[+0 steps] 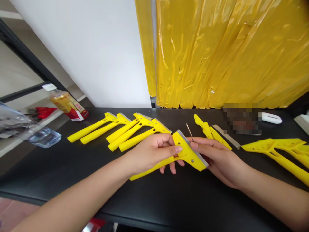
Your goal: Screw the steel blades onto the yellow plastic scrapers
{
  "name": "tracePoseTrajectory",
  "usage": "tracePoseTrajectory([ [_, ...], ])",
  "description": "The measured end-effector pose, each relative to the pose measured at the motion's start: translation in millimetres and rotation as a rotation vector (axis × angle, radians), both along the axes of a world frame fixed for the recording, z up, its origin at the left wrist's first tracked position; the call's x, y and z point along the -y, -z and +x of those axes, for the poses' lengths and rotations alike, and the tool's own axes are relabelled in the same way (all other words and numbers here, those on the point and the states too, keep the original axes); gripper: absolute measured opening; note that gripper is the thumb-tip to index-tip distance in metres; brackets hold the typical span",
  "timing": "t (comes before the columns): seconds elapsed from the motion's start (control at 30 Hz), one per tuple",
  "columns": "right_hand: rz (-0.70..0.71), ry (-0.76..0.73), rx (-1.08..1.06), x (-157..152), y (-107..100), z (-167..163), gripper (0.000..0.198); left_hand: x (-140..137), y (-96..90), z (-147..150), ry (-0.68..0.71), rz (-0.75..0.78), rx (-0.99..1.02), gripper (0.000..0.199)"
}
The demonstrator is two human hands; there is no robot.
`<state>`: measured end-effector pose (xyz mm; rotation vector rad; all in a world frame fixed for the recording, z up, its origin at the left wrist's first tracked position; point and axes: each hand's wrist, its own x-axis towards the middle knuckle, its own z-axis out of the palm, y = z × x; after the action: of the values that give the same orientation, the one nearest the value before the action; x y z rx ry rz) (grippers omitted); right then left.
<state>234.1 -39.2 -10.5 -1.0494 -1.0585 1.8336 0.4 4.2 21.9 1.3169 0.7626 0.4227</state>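
The left hand [151, 149] pinches a scraper [182, 151] between thumb and fingers, above the black table [154, 199]. The scraper is bright yellow, its slim handle slanting down to the left, its wide head edged by a straight silver blade [200, 157] (one round screw [192, 160] shows near the head's lower end). The right hand [222, 156], closed around a thin metal rod [189, 132], is at the blade.

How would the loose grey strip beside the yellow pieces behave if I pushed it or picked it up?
The grey strip looks straight along its length, so it is probably stiff. Thin and narrow, it is likely light and perhaps fiddly to lift. Lying flat on the black table, it would probably slide rather than roll.
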Motion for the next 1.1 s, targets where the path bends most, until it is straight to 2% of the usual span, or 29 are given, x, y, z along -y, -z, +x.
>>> tracePoseTrajectory([
  [0.4,0.005,0.011,0.016,-1.3,2.9,-1.1,0.04,1.6,0.5,0.6,0.069,0.005,-0.037,0.031],
  [0.9,0.022,0.006,0.017,0.1,2.0,-1.5,0.047,1.0,2.3,0.9,0.059,0.009,-0.033,0.03],
  [1.1,0.049,0.005,0.005,1.3,-1.9,-2.3,0.041,-1.0,1.2,-1.1,0.062,0.016,-0.023,0.029],
])
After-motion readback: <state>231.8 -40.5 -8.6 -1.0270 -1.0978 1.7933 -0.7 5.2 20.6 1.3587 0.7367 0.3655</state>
